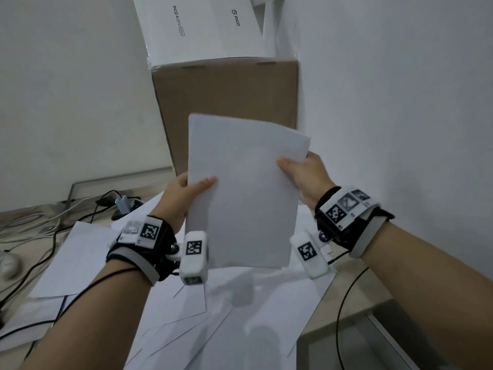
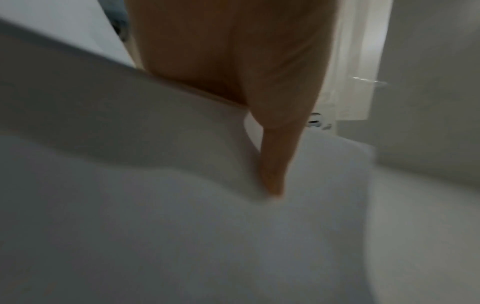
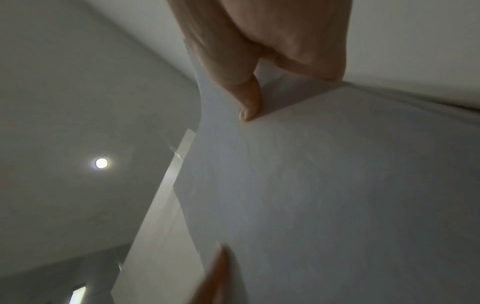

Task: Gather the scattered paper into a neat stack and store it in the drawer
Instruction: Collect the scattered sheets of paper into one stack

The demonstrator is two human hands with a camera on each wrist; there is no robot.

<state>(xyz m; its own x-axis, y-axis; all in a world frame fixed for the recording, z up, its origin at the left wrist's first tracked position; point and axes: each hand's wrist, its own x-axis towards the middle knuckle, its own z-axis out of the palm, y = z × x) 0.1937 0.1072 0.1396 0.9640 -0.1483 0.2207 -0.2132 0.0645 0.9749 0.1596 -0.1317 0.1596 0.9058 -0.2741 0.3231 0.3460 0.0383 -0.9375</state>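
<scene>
A stack of white paper [image 1: 242, 193] is held upright in the air above the desk, its top corners slightly fanned. My left hand [image 1: 186, 190] pinches its left edge, thumb on the front. My right hand [image 1: 301, 172] pinches the right edge, thumb on the front too. In the left wrist view the paper [image 2: 182, 226] fills the frame under the thumb [image 2: 275, 164]. The right wrist view shows the paper [image 3: 337, 195] pinched by my right thumb [image 3: 246, 98]. More loose sheets [image 1: 186, 311] lie scattered and overlapping on the desk below. No drawer can be made out.
A brown cardboard box [image 1: 226, 108] stands against the wall behind the paper, with white boxes [image 1: 202, 28] on top. Cables and an adapter [image 1: 120, 204] lie at the left of the desk. A black cable [image 1: 344, 303] runs at the right, near the desk's edge [image 1: 373, 313].
</scene>
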